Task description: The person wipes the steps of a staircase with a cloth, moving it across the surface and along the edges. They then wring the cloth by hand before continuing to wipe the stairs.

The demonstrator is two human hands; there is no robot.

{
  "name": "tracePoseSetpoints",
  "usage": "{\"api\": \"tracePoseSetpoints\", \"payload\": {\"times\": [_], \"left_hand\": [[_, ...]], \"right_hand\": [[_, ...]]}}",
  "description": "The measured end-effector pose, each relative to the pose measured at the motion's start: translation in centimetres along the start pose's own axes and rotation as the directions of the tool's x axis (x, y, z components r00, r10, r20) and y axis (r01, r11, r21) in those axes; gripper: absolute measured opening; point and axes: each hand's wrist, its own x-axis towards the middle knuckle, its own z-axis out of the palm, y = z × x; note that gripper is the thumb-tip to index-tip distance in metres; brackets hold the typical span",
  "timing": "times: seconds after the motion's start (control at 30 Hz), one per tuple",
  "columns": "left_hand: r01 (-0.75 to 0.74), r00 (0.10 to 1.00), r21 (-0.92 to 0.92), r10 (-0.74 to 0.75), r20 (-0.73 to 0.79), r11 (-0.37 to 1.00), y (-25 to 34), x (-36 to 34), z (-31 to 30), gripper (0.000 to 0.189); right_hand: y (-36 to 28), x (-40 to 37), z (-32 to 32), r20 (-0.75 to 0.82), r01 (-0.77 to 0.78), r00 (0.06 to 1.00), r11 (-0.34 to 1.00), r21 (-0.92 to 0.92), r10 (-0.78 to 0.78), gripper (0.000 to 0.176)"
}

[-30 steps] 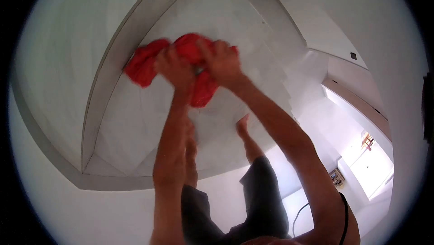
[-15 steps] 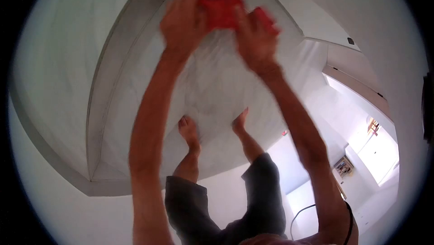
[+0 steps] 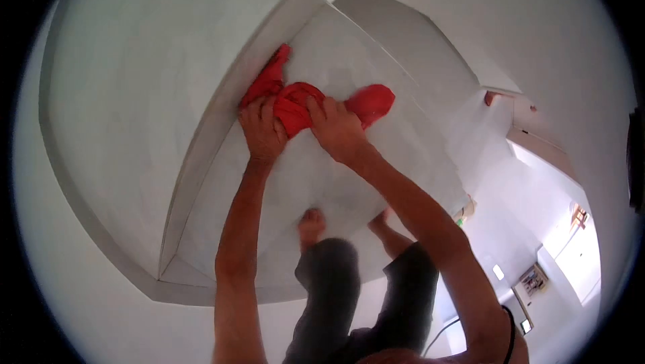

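A bunched red cloth lies on the grey floor, one end against the low ledge at the left and the other end spread to the right. My left hand grips the cloth near the ledge, its fingers curled over the fabric. A short way to the right, my right hand holds the same cloth with bent fingers pressed into it. Parts of the fabric are hidden beneath both hands.
A grey ledge runs along the left side of the floor. My bare feet and bent legs are below the hands. White walls surround the floor, and a framed picture hangs near a bright opening at the lower right.
Both hands have come nearer to my feet and closer together with the red cloth, whose left end now meets the ledge. My view has shifted and my legs are more bent.
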Motion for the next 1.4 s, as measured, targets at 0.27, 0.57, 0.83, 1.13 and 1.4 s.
{"api": "tracePoseSetpoints", "payload": {"times": [0.27,0.57,0.83,1.13,1.4], "left_hand": [[0.046,0.997,-0.021,-0.044,0.061,0.999,0.0,-0.2,-0.3,0.044],[0.085,0.989,-0.06,-0.078,0.123,0.995,0.0,-0.1,-0.8,0.043],[0.124,0.97,-0.036,-0.114,0.213,0.992,1.3,0.3,-2.0,0.04],[-0.067,0.995,-0.009,0.066,-0.077,0.998,3.0,8.2,4.7,0.035],[-0.241,0.946,-0.139,0.265,0.187,0.96,3.0,12.1,5.4,0.031]], "right_hand": [[-1.1,-0.3,0.4,-0.136,-0.047,0.99,0.999,0.01,0.048,0.068],[-1.2,-0.2,1.2,-0.198,-0.026,0.98,0.986,-0.162,-0.007,0.06],[-1.7,0.9,0.9,-0.341,-0.01,0.939,0.986,-0.165,-0.048,0.053],[-0.3,3.6,-1.6,-0.381,-0.492,0.822,0.865,-0.101,0.423,0.044],[-2.9,3.8,-0.1,-0.369,-0.813,0.467,0.555,0.178,0.803,0.059]]}}
